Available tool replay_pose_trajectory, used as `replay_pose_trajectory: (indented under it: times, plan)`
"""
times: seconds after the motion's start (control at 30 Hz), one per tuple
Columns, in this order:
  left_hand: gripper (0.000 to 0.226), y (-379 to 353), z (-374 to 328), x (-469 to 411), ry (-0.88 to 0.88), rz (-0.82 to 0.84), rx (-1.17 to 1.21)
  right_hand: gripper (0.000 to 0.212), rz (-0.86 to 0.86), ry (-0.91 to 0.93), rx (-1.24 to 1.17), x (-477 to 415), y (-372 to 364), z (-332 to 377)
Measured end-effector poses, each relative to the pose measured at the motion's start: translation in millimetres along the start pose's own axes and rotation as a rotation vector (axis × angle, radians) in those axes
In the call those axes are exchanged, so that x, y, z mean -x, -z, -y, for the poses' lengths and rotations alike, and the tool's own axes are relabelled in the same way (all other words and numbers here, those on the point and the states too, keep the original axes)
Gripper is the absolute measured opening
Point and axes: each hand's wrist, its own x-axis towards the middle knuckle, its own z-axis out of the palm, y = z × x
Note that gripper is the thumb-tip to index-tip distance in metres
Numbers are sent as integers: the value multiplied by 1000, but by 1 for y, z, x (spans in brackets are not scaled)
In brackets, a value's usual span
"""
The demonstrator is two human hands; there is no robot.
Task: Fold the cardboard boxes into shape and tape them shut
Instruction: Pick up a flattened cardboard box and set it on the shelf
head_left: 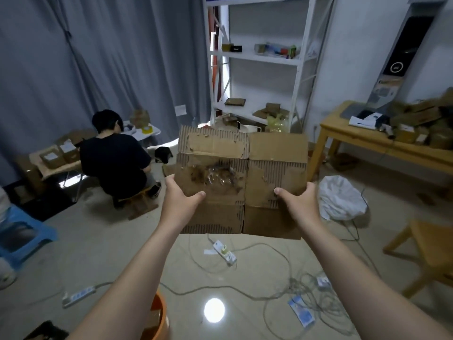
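head view is showing a flattened cardboard box (277, 153) being held up in the air in front of the person, well above the floor (245, 273). its skin is torn and a patch of old tape residue (220, 174) is shining near the middle. the left hand (181, 200) is gripping the lower left edge and the right hand (299, 202) the lower right edge. each thumb is pressing on the near face, and the fingers are hidden behind the board.

the box is not yet opened into shape. to do this well, the hands should probably be pushing opposite creases toward each other so the sleeve is squaring up. they should be going gently, since the torn corrugation is looking weak along the centre seam.

a power strip (224, 251) and loose cables are lying on the floor beneath. a seated person (115, 163) is working well apart at the left.
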Motion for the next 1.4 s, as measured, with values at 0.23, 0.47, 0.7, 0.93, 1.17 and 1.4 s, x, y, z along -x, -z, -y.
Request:
replay_pose_trajectory:
  times: [0.23, 0.47, 0.7, 0.93, 1.17, 1.4]
  plan:
    - [71, -24, 10, -164, -24, 33, 38, 86, -58, -13, 63, -118, -87, 35]
    - [69, -74, 34, -323, -39, 65, 21, 84, -92, -60, 48, -248, -170, 30]
    - [70, -122, 35, -500, -13, 79, -9, 67, -68, -88, -33, -416, -272, 51]
    - [64, -129, 27, -661, -2, -16, 3, 56, -5, -60, -28, -555, -379, 103]
    - [64, -141, 52, -823, -15, -3, -19, 52, -4, -55, -11, -656, -480, 119]
    - [63, -169, 96, -1034, -39, 106, -5, 54, -146, -29, -18, -783, -602, 142]
